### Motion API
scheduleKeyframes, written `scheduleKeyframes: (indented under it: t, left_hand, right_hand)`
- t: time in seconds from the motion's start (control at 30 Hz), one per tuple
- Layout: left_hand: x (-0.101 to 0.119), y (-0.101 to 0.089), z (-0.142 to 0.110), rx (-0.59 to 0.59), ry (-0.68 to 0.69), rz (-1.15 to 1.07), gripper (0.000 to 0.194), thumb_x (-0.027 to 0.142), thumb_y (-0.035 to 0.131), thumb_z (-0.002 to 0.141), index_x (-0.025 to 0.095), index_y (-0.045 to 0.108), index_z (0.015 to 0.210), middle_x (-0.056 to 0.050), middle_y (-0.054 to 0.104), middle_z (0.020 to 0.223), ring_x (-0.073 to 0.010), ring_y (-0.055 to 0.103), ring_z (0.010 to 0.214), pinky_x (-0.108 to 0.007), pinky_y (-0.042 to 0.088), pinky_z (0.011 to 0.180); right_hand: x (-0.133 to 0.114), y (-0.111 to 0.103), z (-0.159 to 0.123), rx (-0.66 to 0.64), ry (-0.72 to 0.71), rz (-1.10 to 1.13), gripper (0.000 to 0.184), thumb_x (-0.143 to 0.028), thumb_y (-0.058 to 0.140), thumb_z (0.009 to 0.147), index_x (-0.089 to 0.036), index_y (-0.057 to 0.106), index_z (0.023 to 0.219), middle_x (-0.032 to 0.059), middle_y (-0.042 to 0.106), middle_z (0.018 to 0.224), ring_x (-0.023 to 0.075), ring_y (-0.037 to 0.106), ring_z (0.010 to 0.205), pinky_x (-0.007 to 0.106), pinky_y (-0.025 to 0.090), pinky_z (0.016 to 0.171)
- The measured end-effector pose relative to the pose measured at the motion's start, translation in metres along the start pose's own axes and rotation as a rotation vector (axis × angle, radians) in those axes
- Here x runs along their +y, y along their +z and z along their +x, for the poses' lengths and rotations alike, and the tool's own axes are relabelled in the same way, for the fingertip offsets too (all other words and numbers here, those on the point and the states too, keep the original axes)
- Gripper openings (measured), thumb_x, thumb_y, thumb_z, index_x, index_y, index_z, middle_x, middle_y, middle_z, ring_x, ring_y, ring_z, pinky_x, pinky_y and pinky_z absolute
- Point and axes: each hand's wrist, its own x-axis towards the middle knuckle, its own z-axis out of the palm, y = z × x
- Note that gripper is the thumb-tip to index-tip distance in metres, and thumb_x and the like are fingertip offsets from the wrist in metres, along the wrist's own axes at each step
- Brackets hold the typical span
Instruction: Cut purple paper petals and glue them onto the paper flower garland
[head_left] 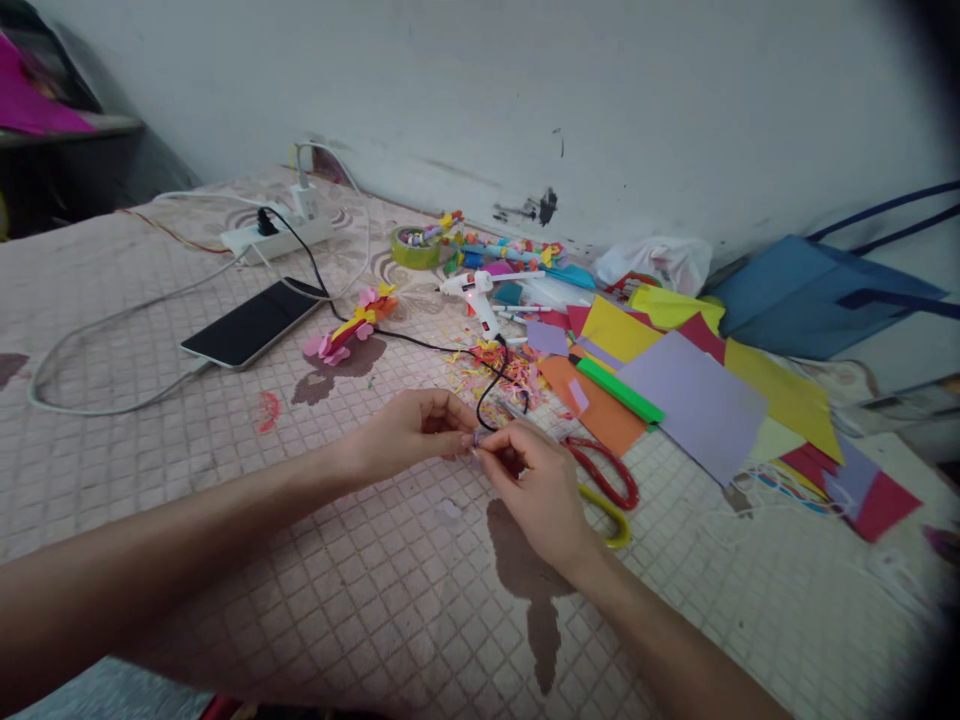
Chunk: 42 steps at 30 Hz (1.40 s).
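Note:
My left hand (412, 430) and my right hand (536, 490) meet over the quilted cover, fingertips pinched together on a tiny pale purple paper piece (478, 438). Both hands are closed on it. A thin stick seems to run from the pinch toward the paper scraps (499, 370). A small pale purple scrap (448, 511) lies just below the hands. Red-handled scissors (607, 470) and a yellow-handled pair (611, 515) lie right beside my right hand.
A white glue gun (474, 292) with black cord stands behind the scraps. Coloured paper sheets (697, 400) and a green marker (619, 390) spread right. A phone (251, 322), power strip (274, 235), paper flower (352, 328), tape roll (415, 247) and blue bag (810, 290) lie farther off.

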Motion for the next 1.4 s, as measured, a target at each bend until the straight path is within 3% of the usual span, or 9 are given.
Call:
scheduleKeyframes:
  t: [0.13,0.37,0.53,0.67,0.87,1.13,1.27,1.4]
  left_hand:
    - [-0.001,0.0,0.0,0.007,-0.005,0.0,0.013,0.018,0.064,0.073,0.012,0.058,0.083,-0.001,0.062,0.078,-0.0095,0.057,0.07,-0.025,0.045,0.067]
    - [0.004,-0.001,-0.001,0.005,-0.045,-0.027,0.015,0.014,0.063,0.071,0.012,0.057,0.085,-0.001,0.063,0.079,-0.0093,0.057,0.07,-0.024,0.044,0.065]
    - [0.007,-0.001,-0.002,-0.025,-0.095,-0.056,0.015,0.013,0.062,0.072,0.012,0.057,0.086,-0.001,0.063,0.076,-0.0085,0.056,0.067,-0.024,0.044,0.065]
    - [0.006,-0.002,-0.002,-0.025,-0.094,-0.059,0.015,0.014,0.063,0.072,0.012,0.058,0.086,-0.001,0.063,0.076,-0.0083,0.056,0.066,-0.023,0.044,0.064]
    - [0.004,-0.005,-0.001,-0.122,-0.067,-0.014,0.016,0.019,0.061,0.075,0.013,0.057,0.089,-0.001,0.063,0.077,-0.0087,0.056,0.065,-0.024,0.045,0.063]
    - [0.009,-0.011,-0.017,-0.244,0.054,0.676,0.011,0.021,0.059,0.075,0.014,0.063,0.081,0.0,0.059,0.071,-0.0092,0.051,0.062,-0.02,0.038,0.056]
    - [0.006,0.0,-0.024,-0.245,0.162,0.843,0.006,0.013,0.057,0.072,0.015,0.062,0.07,-0.001,0.058,0.075,-0.0099,0.05,0.066,-0.02,0.036,0.059]
    - [0.005,0.004,-0.025,-0.223,0.154,0.853,0.009,0.008,0.053,0.07,0.014,0.058,0.067,0.0,0.057,0.07,-0.0092,0.048,0.063,-0.02,0.034,0.057]
  right_hand:
    - [0.002,0.0,0.0,-0.022,0.064,0.087,0.009,-0.019,0.059,0.079,-0.021,0.056,0.07,-0.0002,0.056,0.069,0.0141,0.052,0.065,0.027,0.041,0.06]
    - [0.007,0.001,0.003,-0.213,0.496,0.681,0.019,-0.036,0.057,0.08,-0.02,0.053,0.071,-0.0064,0.046,0.05,0.0076,0.041,0.041,0.019,0.034,0.037]
    - [0.007,0.001,0.004,-0.224,0.562,0.775,0.02,-0.035,0.057,0.078,-0.019,0.053,0.069,-0.0052,0.05,0.053,0.0059,0.042,0.042,0.016,0.032,0.036]
    - [0.008,0.002,0.003,-0.225,0.522,0.717,0.017,-0.034,0.057,0.078,-0.019,0.053,0.072,-0.0062,0.049,0.051,0.0062,0.041,0.041,0.016,0.033,0.036]
    - [0.007,-0.004,0.002,-0.257,0.446,0.566,0.015,-0.032,0.053,0.081,-0.019,0.053,0.073,-0.0066,0.045,0.052,0.0065,0.041,0.042,0.017,0.032,0.038]
    - [0.001,-0.016,-0.004,-0.571,0.194,0.206,0.008,-0.019,0.053,0.08,-0.018,0.059,0.076,-0.0029,0.055,0.064,0.0097,0.048,0.058,0.021,0.035,0.051]
    - [-0.001,-0.014,-0.007,-0.601,0.132,0.104,0.008,-0.018,0.053,0.08,-0.019,0.06,0.076,-0.004,0.054,0.062,0.0091,0.047,0.056,0.021,0.032,0.05]
    - [-0.002,-0.013,-0.008,-0.564,0.072,0.032,0.009,-0.015,0.054,0.08,-0.019,0.061,0.076,-0.0034,0.056,0.066,0.01,0.049,0.06,0.022,0.033,0.053]
